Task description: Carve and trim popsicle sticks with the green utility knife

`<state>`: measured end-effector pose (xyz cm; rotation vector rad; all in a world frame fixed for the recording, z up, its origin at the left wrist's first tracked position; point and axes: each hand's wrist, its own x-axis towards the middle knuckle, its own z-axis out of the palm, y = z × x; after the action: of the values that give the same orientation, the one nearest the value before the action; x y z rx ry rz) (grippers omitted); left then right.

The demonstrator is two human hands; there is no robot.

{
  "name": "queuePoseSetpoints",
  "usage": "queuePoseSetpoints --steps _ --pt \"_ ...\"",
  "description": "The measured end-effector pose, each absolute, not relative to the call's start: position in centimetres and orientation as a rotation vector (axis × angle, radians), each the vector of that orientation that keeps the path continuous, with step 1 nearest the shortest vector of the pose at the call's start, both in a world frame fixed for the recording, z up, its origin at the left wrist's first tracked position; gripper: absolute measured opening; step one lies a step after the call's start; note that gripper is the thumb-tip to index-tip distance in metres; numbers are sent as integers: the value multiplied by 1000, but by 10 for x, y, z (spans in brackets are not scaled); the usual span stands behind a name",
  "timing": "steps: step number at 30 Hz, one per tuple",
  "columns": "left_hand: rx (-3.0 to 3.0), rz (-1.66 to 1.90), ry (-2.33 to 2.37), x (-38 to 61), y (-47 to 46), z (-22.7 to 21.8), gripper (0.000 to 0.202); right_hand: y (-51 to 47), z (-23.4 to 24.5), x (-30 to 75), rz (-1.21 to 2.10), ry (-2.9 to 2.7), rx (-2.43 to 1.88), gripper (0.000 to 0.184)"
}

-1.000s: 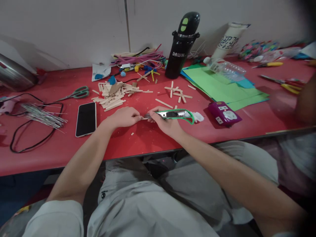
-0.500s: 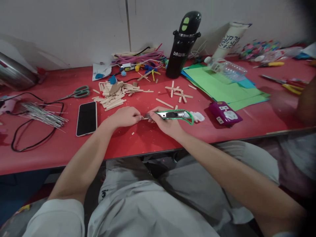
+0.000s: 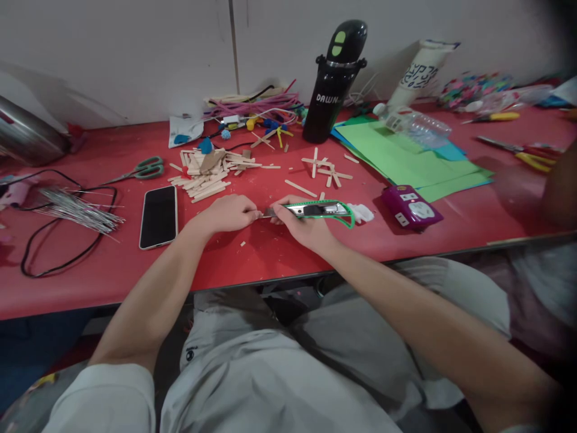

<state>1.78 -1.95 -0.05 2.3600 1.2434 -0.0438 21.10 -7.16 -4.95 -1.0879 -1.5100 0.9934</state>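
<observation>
My right hand (image 3: 303, 224) is closed round a green-edged utility knife (image 3: 322, 208). Its handle points right and its blade points left, toward my other hand. My left hand (image 3: 233, 213) pinches a small wooden craft stick (image 3: 265, 216) against the red table, mostly covered by the fingers. The blade lies at or very near the stick; whether it touches is too small to tell. A pile of craft sticks (image 3: 210, 171) lies just behind my left hand. Farther right are crossed craft sticks (image 3: 332, 170) and a single loose stick (image 3: 300, 188).
A smartphone (image 3: 158, 218) and scissors (image 3: 143, 169) lie to the left, beside thin metal wires (image 3: 83, 211). A black bottle (image 3: 332, 90) stands at the back. To the right are coloured paper sheets (image 3: 392, 153), a purple power adapter (image 3: 411, 208) and another person's arm (image 3: 561, 186).
Both hands stay in almost the same place, with only a tiny shift at the fingertips and blade. Nothing is let go or picked up.
</observation>
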Motion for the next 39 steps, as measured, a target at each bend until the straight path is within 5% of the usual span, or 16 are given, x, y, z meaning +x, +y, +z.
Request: queuePoseSetpoints --steps 39 --pt "2338 -42 1241 19 -19 1 35 -74 -46 212 929 -1572 -1099 21"
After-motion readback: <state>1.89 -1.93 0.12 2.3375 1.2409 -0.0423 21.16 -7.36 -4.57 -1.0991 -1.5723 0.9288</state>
